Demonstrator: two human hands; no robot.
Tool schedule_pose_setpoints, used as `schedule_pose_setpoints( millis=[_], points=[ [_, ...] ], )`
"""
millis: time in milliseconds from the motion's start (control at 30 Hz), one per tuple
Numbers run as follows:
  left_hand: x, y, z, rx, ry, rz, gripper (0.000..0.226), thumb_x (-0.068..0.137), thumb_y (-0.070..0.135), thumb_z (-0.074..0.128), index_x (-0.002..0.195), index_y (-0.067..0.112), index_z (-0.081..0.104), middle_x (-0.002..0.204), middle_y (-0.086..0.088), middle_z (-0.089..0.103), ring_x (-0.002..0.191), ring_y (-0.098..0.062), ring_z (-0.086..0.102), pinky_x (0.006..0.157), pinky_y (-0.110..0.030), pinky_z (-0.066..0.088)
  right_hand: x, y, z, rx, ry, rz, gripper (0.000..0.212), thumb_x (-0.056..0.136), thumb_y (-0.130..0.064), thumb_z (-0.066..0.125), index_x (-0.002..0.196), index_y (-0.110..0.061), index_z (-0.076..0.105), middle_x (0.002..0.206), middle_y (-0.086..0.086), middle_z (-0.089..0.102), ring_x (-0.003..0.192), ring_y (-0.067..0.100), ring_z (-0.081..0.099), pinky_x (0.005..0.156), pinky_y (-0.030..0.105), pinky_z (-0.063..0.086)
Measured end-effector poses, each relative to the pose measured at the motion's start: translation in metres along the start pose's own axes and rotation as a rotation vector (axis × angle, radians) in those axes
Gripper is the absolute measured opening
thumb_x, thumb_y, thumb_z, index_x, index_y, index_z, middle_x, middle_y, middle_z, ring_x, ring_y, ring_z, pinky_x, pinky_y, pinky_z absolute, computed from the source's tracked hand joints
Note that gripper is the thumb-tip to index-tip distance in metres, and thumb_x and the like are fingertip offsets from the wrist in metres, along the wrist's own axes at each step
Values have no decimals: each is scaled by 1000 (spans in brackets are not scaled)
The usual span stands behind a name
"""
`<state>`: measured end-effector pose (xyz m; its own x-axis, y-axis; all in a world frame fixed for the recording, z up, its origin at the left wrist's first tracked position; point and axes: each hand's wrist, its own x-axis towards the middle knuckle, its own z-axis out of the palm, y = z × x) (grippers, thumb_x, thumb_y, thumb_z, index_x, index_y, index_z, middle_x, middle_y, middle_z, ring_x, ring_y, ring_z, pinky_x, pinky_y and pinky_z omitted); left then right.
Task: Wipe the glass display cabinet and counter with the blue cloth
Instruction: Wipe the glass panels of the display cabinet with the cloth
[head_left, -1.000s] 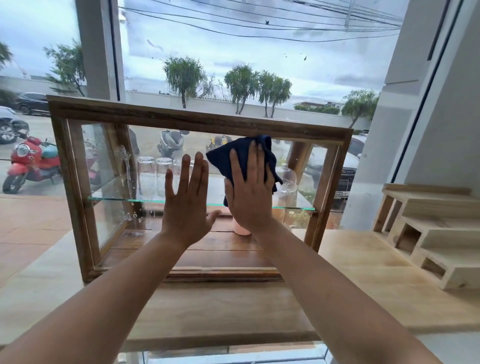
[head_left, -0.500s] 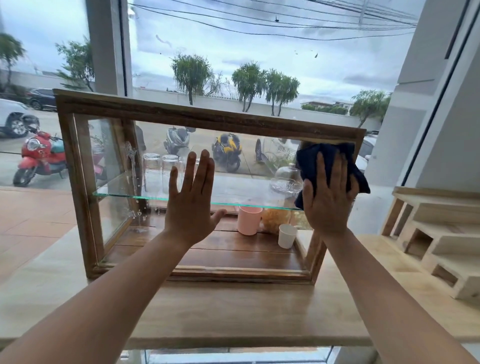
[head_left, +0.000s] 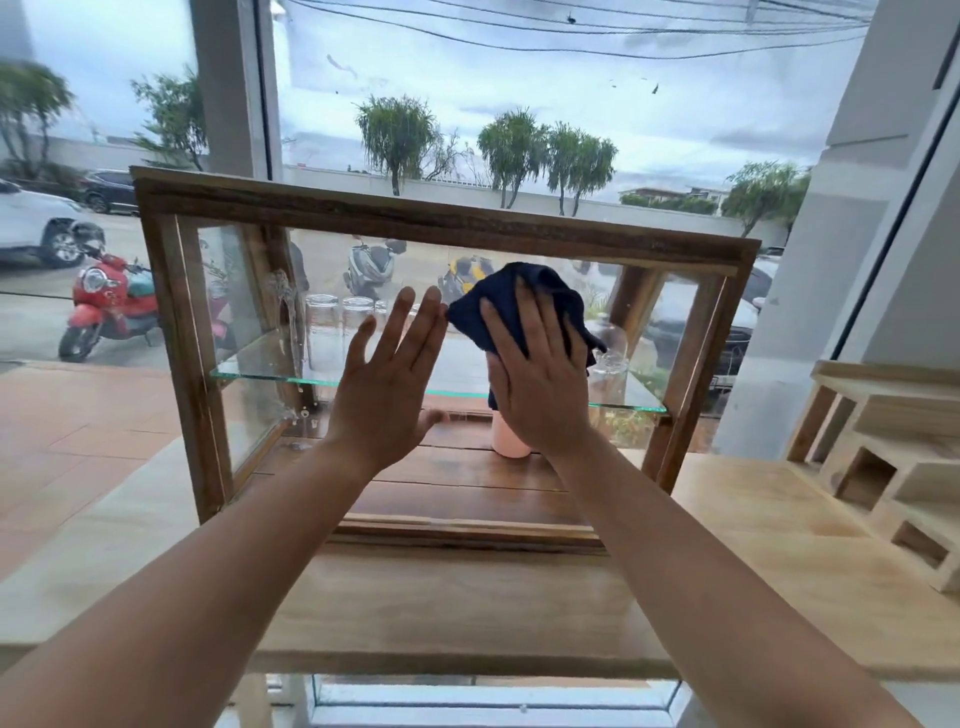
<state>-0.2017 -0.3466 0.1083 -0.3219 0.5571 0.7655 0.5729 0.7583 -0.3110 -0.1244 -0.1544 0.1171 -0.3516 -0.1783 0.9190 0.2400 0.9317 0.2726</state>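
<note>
A wood-framed glass display cabinet (head_left: 441, 221) stands on the pale wooden counter (head_left: 467, 608). My right hand (head_left: 537, 379) presses the dark blue cloth (head_left: 514, 296) flat against the cabinet's front glass, near its middle. The cloth bunches out above and left of my fingers. My left hand (head_left: 387, 387) lies flat on the same glass just left of it, fingers spread, holding nothing. Inside, a glass shelf (head_left: 270, 371) carries upturned glasses (head_left: 324, 325), and a pink cup (head_left: 511, 444) stands on the cabinet floor, partly hidden by my right hand.
A stepped pale wooden rack (head_left: 883, 452) sits on the counter at the right. Behind the cabinet a large window shows a street with a red scooter (head_left: 109, 306) and parked cars. A white wall (head_left: 909, 234) closes the right side.
My right hand has swept the cloth from the cabinet's right edge back toward the middle of the glass. My left hand has stayed flat on the glass.
</note>
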Motion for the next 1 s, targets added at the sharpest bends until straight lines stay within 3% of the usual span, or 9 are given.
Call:
schedule_pose_setpoints(
  millis=[100, 167, 400, 467, 533, 700, 767, 867, 1000],
  points=[
    [0, 3, -1, -34, 9, -12, 116, 79, 61, 69, 162, 8, 6, 170, -8, -2, 158, -29, 1, 124, -51, 16, -38, 0, 9, 25, -47, -100, 49, 105, -30, 44, 153, -20, 43, 161, 15, 33, 150, 33, 30, 120, 47, 24],
    [-2, 6, -4, -71, 11, -21, 108, 83, 57, 63, 162, 9, 7, 171, -8, -1, 158, -28, 1, 124, -51, 15, -79, -4, 15, 13, -165, -210, 50, 104, -32, 45, 152, -20, 43, 158, 14, 38, 147, 33, 32, 116, 47, 29],
    [1, 18, -5, -84, -30, -87, 121, 80, 78, 50, 160, 4, -3, 170, -12, -9, 157, -32, -6, 124, -58, 8, -151, 13, 11, -201, -452, -729, 48, 103, -39, 36, 149, -30, 47, 152, 5, 49, 142, 26, 36, 122, 43, 10],
    [1, 23, -4, -76, -24, -100, 127, 77, 78, 57, 160, 3, -2, 170, -13, -7, 157, -34, -4, 124, -59, 8, -154, 31, 2, -228, -522, -808, 47, 104, -39, 32, 147, -32, 49, 151, 4, 51, 141, 25, 39, 118, 43, 24],
    [1, 24, -4, -74, -15, -105, 129, 75, 76, 62, 160, 2, -2, 170, -14, -7, 157, -35, -3, 124, -59, 9, -161, 54, -9, -222, -568, -767, 47, 105, -39, 32, 148, -32, 47, 150, 5, 50, 140, 25, 40, 111, 42, 36],
    [1, 27, -4, -86, -11, -105, 131, 73, 74, 65, 160, 1, -2, 169, -16, -6, 156, -37, -2, 123, -62, 10, -193, 123, -27, -301, -554, -781, 60, 101, -26, 44, 158, -17, 26, 152, 10, 47, 143, 30, 39, 121, 46, 25],
    [2, 28, -3, -87, -16, -106, 131, 73, 73, 65, 159, 1, -2, 169, -16, -7, 156, -37, -2, 123, -62, 9, -187, 129, -29, -291, -561, -767, 67, 97, -28, 57, 157, -18, 30, 153, 11, 44, 142, 30, 40, 120, 45, 27],
    [2, 27, -2, -89, -22, -105, 131, 74, 73, 64, 160, 1, -3, 169, -15, -8, 156, -36, -4, 122, -62, 9, -151, 129, -35, -272, -447, -554, 67, 93, -32, 52, 156, -29, 30, 153, 11, 43, 140, 32, 41, 111, 45, 31],
    [3, 27, 0, -86, -13, -106, 131, 73, 73, 64, 160, 2, -4, 169, -15, -7, 156, -36, -5, 122, -62, 9, -81, 131, -42, -250, -300, -272, 50, 106, -35, 38, 156, -31, 33, 162, 15, 31, 146, 36, 33, 116, 48, 25]
  ],
)
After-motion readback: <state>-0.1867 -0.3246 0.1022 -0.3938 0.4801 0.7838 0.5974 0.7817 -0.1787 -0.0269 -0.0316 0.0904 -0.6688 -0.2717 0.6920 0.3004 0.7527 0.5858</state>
